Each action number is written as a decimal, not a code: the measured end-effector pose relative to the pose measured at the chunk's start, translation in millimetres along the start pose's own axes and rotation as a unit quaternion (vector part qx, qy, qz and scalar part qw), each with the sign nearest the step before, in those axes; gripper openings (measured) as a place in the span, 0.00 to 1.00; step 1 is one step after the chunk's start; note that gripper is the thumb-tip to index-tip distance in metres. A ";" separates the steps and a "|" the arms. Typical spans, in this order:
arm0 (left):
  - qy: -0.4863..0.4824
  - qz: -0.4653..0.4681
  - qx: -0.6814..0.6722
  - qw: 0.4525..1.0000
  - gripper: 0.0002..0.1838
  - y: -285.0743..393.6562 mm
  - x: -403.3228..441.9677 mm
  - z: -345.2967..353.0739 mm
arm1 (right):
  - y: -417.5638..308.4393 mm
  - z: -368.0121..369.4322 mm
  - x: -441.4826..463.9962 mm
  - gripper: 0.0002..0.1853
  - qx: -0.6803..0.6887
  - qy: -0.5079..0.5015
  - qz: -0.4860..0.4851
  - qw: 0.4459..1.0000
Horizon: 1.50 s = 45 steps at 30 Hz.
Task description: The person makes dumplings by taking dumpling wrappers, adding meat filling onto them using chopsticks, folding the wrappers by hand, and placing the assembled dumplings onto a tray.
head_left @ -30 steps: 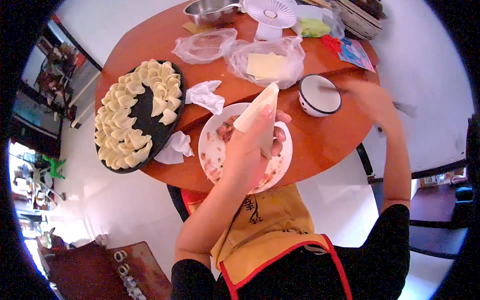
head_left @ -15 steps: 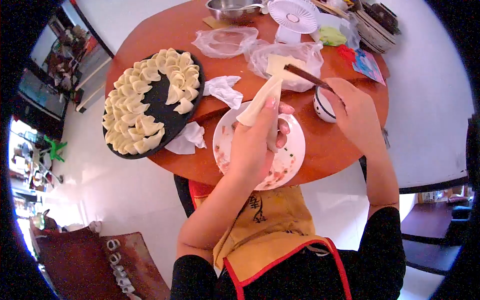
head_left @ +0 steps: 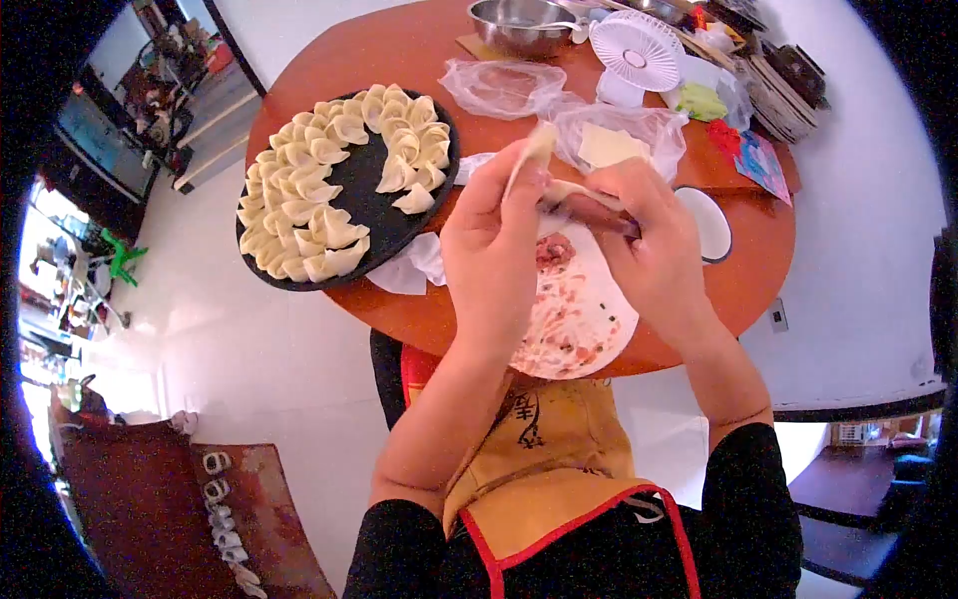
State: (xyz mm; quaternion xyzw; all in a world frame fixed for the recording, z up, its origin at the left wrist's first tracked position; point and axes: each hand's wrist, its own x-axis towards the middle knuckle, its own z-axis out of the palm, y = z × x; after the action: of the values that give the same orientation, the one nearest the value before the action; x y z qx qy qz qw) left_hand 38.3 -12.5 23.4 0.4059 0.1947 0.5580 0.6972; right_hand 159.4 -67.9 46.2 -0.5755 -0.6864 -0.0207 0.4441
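Observation:
Above the white plate [head_left: 609,349], my left hand [head_left: 487,250] is closed on a pale wonton wrapper [head_left: 537,158], which is folded up along one edge. My right hand [head_left: 654,265] is closed around dark chopsticks [head_left: 599,214], blurred and lying crosswise below the wrapper. Its fingertips are close to the wrapper's right end; whether they pinch it I cannot tell. Pinkish minced filling [head_left: 554,252] sits on the plate, with smears and green bits around it. Any filling inside the wrapper is hidden. A stack of square wrappers [head_left: 611,147] rests on a plastic bag behind my hands.
A round black tray [head_left: 364,180] with many folded wontons [head_left: 299,180] stands at the left. Crumpled tissue [head_left: 409,265] lies beside it. A small white bowl [head_left: 711,225] is at the right. Behind are a steel basin [head_left: 524,30], plastic bags [head_left: 504,88] and a white fan [head_left: 637,55].
My right hand has come left and down to meet my left hand, bringing the chopsticks to the wrapper. The wrapper, hanging long before, is now folded. The view has shifted a little.

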 end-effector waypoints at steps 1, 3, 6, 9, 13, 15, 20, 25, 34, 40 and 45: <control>-0.009 0.053 0.102 0.993 0.12 -4.5 4.6 -4.2 | 4.3 -0.3 1.6 0.05 -0.077 0.030 -0.064 0.995; -0.022 0.076 0.155 0.985 0.10 -7.1 12.2 -14.1 | 4.8 0.9 6.5 0.06 -0.115 0.045 -0.110 0.986; -0.097 0.083 0.308 0.943 0.09 -1.4 17.0 -20.2 | 3.5 -6.3 15.7 0.09 -0.101 -0.022 -0.162 0.981; -0.175 0.126 0.440 0.872 0.10 14.9 20.4 -26.1 | 5.9 -12.1 24.6 0.16 -0.183 -0.026 -0.244 0.952; -0.238 0.075 0.311 0.917 0.16 5.5 19.6 -35.9 | 12.5 -16.9 22.5 0.12 -0.194 -0.090 -0.223 0.951; -0.229 0.055 0.285 0.929 0.17 0.4 17.5 -33.9 | 17.9 -12.8 16.9 0.09 -0.115 -0.118 -0.085 0.983; -0.154 0.001 0.241 0.958 0.15 6.6 18.1 -25.3 | 7.4 -5.4 21.6 0.08 -0.132 -0.122 -0.006 0.984; -0.132 -0.035 0.269 0.953 0.14 21.8 19.3 -26.1 | 9.4 2.8 30.1 0.08 -0.101 -0.154 0.077 0.980; -0.016 0.154 0.673 0.724 0.11 58.7 149.2 -131.0 | 32.2 -15.1 39.6 0.15 -0.071 -0.072 0.038 0.994; -0.073 0.130 0.813 0.563 0.11 46.6 220.4 -176.6 | 72.4 -30.0 34.8 0.13 -0.100 -0.057 0.048 0.992; -0.135 0.081 0.868 0.471 0.11 29.5 237.5 -175.5 | 92.2 -41.4 49.3 0.13 -0.194 -0.132 0.127 0.964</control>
State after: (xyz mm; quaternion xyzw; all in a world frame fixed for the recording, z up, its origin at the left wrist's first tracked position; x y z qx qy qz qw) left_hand -35.5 272.4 -14.8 0.8873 0.4491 0.0958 -0.0431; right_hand 261.0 -21.2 57.9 -0.7307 -0.6430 -0.0211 0.2286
